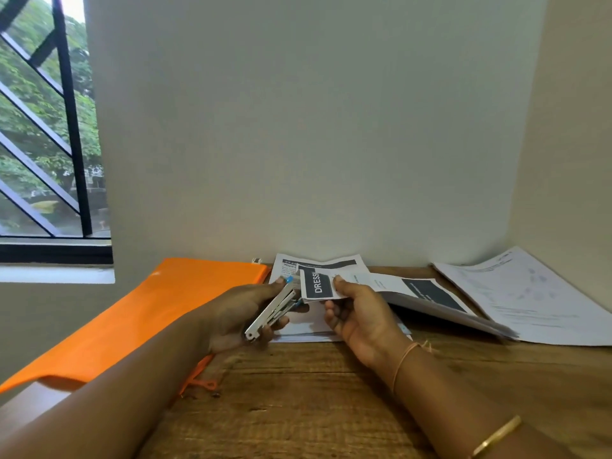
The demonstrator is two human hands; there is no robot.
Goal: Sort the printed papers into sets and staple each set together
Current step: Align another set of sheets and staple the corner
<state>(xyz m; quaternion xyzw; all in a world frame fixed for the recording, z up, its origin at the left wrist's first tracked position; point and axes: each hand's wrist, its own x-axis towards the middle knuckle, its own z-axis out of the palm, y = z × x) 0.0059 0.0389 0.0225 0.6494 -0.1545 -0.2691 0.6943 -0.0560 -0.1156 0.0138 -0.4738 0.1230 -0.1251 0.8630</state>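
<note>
Centre frame, the silver stapler (272, 309) lies on a diagonal, hinge at lower left and blue-tipped mouth pointing upper right onto the corner of the paper set (397, 286). The set's top sheet bears a dark block reading "DRESS". The left hand (236, 313) grips the stapler, and the right hand (359, 314) pinches the set's corner. Below is a wooden table (298, 399), with an orange folder (149, 313) at left and loose sheets (536, 299) at right.
</note>
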